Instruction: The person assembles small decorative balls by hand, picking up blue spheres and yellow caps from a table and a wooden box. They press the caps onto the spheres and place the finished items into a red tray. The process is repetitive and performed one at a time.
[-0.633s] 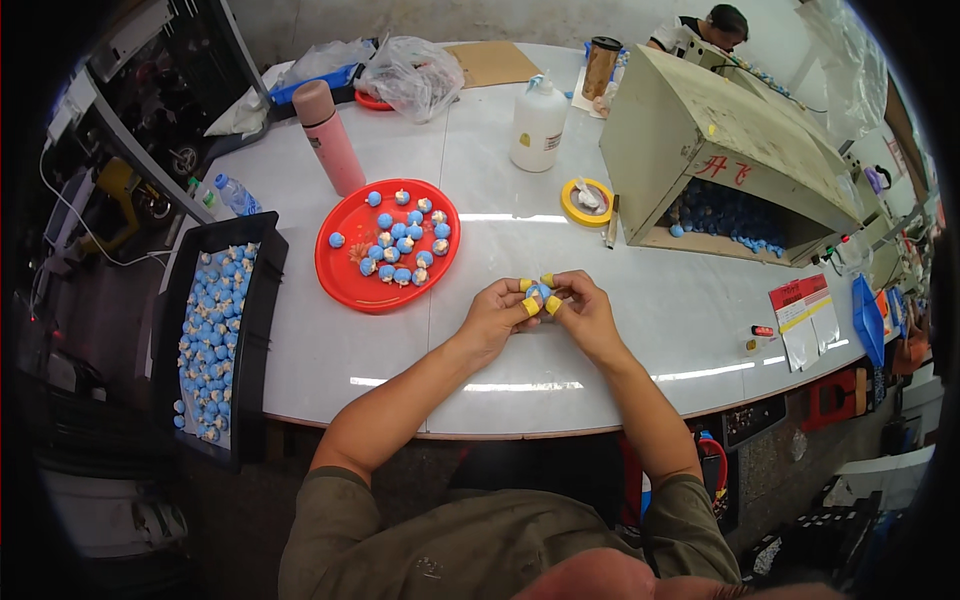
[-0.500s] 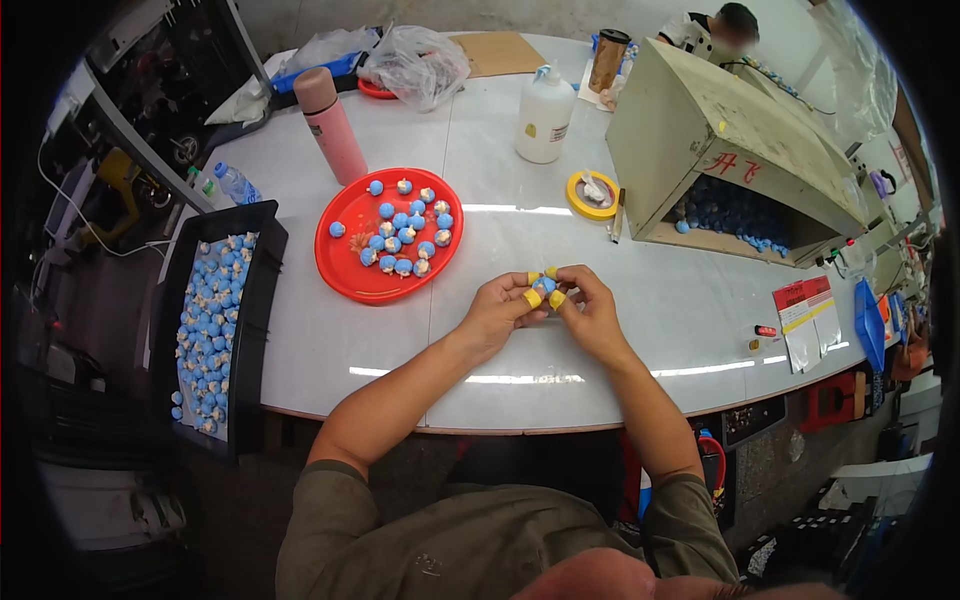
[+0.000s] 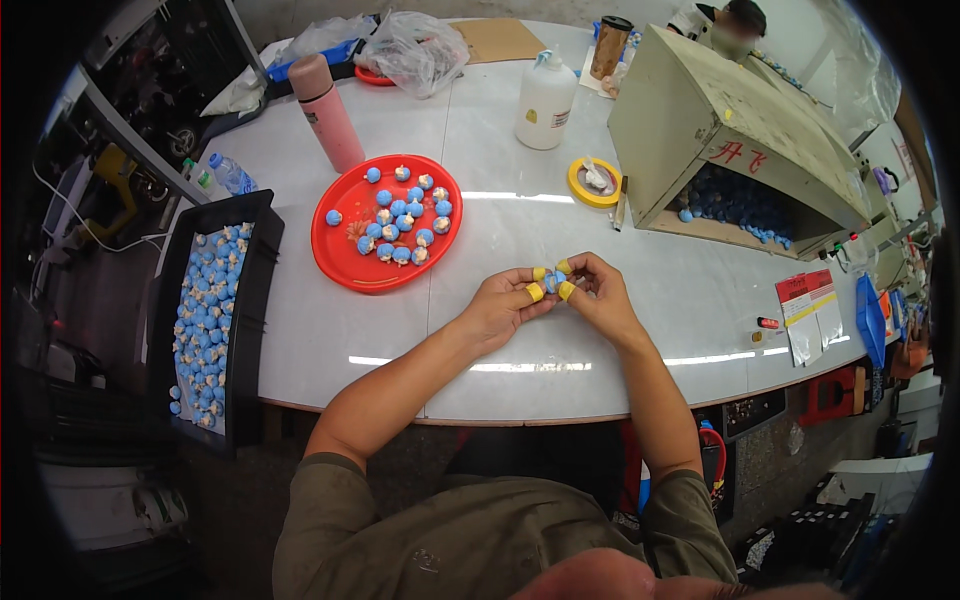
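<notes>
Above the near middle of the white table, my left hand (image 3: pixel 503 304) and my right hand (image 3: pixel 606 302) meet at the fingertips. Between them they pinch a small blue ball-like piece (image 3: pixel 554 282), partly hidden by the fingers. Yellow tape wraps the thumb and a fingertip of each hand. To the left of my hands lies a red round tray (image 3: pixel 345 275), on which sit several blue balls (image 3: pixel 403 223) with cream-coloured tips.
A black bin (image 3: pixel 247 300) of similar balls (image 3: pixel 208 320) stands at the left edge. Behind are a pink flask (image 3: pixel 328 118), a white pump bottle (image 3: pixel 545 105) and yellow tape (image 3: pixel 580 190). A wooden box (image 3: pixel 690 120) holds blue pieces at right; a person (image 3: pixel 715 30) sits behind it.
Both hands have shifted slightly right, and the blue piece has turned between the fingertips. The right hand's fingers have curled a little more. The whole view has moved slightly.
</notes>
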The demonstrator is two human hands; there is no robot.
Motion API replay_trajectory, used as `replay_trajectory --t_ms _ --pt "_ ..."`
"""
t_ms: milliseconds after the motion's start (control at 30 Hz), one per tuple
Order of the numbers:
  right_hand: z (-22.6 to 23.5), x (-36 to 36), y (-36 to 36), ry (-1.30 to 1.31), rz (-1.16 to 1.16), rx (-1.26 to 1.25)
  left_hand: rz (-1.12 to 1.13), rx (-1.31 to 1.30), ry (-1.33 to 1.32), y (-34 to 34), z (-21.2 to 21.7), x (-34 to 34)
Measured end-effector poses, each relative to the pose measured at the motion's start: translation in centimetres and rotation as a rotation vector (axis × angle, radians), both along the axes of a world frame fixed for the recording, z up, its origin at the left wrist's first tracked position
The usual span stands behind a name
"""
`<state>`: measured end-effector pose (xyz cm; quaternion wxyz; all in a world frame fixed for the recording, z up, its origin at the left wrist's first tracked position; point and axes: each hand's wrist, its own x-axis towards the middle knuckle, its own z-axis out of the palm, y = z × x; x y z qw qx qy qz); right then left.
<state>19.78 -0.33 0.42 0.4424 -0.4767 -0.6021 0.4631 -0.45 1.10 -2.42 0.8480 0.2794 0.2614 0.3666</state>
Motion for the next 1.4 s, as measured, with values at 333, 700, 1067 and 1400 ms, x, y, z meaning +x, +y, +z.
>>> replay_trajectory --t_ms 333,700,1067,1400 --pt "1.7 0.0 -0.6 -0.215 0.009 0.076 -0.011 0.069 0.101 -0.6 1.3 0.2" --pt "3.1 0.1 -0.9 -0.329 0.028 0.058 0.02 0.121 0.104 -0.9 1.0 0.6" --pt "3.2 0.5 -0.9 -0.382 0.076 0.137 0.012 0.177 0.143 -1.0 0.6 0.8" --pt "2.8 -0.4 -1.1 -0.168 -0.011 -0.038 0.009 0.071 0.128 -0.7 1.2 0.3"
